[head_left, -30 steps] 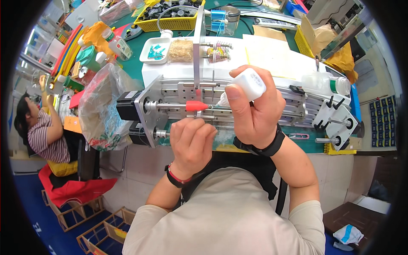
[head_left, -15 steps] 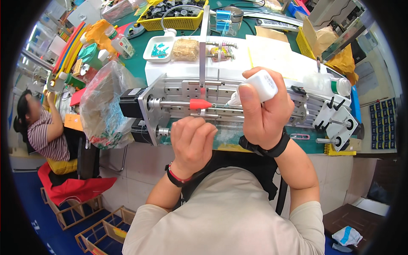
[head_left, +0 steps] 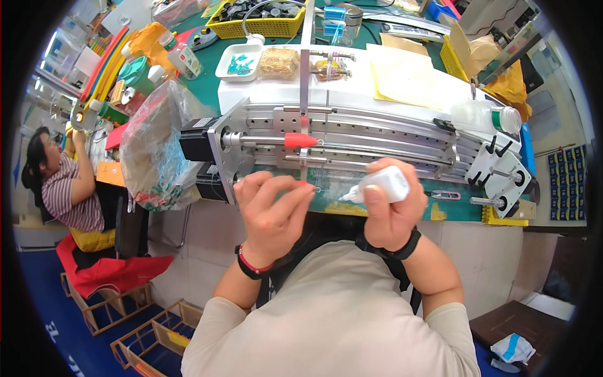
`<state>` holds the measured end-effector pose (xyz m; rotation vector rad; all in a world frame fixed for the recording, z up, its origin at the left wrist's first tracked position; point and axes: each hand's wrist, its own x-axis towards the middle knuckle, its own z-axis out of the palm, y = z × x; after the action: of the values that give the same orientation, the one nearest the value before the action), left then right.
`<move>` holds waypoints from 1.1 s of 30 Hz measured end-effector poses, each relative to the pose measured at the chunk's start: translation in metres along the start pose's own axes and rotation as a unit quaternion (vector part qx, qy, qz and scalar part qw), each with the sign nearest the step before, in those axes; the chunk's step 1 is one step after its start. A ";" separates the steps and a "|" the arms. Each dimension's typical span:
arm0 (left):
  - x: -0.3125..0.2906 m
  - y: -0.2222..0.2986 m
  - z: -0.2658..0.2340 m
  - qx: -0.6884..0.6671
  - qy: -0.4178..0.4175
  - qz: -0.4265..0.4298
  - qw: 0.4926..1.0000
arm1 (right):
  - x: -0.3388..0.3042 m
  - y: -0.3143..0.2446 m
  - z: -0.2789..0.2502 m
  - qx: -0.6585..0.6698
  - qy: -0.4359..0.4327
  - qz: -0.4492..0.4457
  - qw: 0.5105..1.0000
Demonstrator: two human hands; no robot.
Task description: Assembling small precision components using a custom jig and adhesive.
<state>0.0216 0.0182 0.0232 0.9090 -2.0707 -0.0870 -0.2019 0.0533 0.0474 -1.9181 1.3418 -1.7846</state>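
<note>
My right hand (head_left: 394, 221) grips a small white squeeze bottle (head_left: 391, 183), its narrow nozzle pointing left over the bench's front edge. Facing it, my left hand (head_left: 271, 217) is closed in a pinch. A tiny wire loop (head_left: 318, 189) shows at its fingertips, just left of the nozzle and apart from it. Behind both hands lies a metal rail machine (head_left: 377, 135) with two black motors at its left end. On its rod sits a red cone-tipped piece (head_left: 300, 140), with another small wire loop (head_left: 321, 143) at the point.
A clear plastic bag (head_left: 154, 147) stands left of the machine. Behind are a white dish (head_left: 225, 70) of teal pieces and a yellow basket (head_left: 257, 28). Pink-handled snips (head_left: 443, 195) and a clear bottle (head_left: 480, 118) lie right. A person (head_left: 69, 182) sits at far left.
My right hand has drawn the bottle back from the cone's tip toward me. My left hand has risen slightly, and a wire loop now shows at its fingertips.
</note>
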 end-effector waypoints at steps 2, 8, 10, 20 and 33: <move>-0.007 -0.006 -0.004 -0.002 0.008 -0.021 1.000 | 0.000 0.001 0.008 0.012 -0.026 0.023 0.999; -0.043 0.000 0.004 0.058 0.020 -0.025 0.998 | 0.005 0.009 0.025 -0.023 -0.035 -0.044 0.998; -0.052 0.005 0.014 0.044 0.005 -0.021 0.999 | 0.005 0.010 0.028 -0.033 -0.031 -0.055 0.997; -0.056 0.013 0.026 0.035 0.012 0.000 0.999 | 0.004 0.009 0.018 -0.064 -0.025 -0.069 0.995; 0.008 0.025 -0.004 -0.207 -0.131 -0.004 0.969 | 0.072 -0.010 -0.148 -0.124 0.364 -0.161 0.909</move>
<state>0.0074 0.0321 0.0403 0.6721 -2.1711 -0.6511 -0.3358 0.0703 0.1412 -1.7169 1.5826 -2.8095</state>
